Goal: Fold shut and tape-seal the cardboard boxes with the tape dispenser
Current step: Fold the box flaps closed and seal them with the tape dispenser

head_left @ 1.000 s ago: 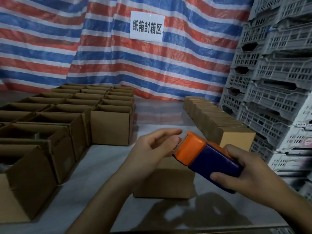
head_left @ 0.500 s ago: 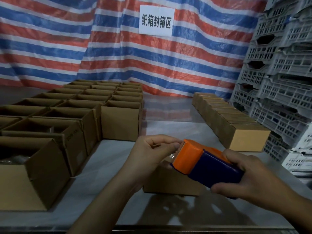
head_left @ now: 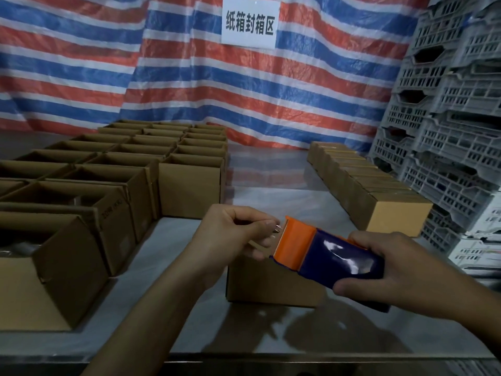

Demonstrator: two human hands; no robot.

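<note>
— What is nearest?

— Two bare forearms over the grey table [head_left: 162,316]. The right hand [head_left: 393,270] is wrapped round the blue body of the tape dispenser [head_left: 325,256], thumb underneath, fingers over the top. The left hand [head_left: 233,234] is curled, thumb and forefinger pinched on a thin glinting strip, the tape end [head_left: 279,229], right at the dispenser's orange mouth.

— And the box being worked on?

— A small cardboard box [head_left: 271,283] stands on the table directly under both hands. The hands and the dispenser hide its top, so I cannot tell how its flaps lie.

— What stands to the sides?

— On the left, open boxes [head_left: 89,191] are packed in rows that run toward the back, flaps standing up; the nearest open box [head_left: 48,280] is tipped, its mouth facing right. On the right, a row of closed boxes [head_left: 379,196] sits end to end, well apart from the working box, and just beside them rise stacked grey plastic crates [head_left: 447,131].

— Farthest back?

— A red, white and blue striped tarp [head_left: 189,77] hangs behind the table, with a white sign [head_left: 250,23] in black characters fixed to it.
</note>
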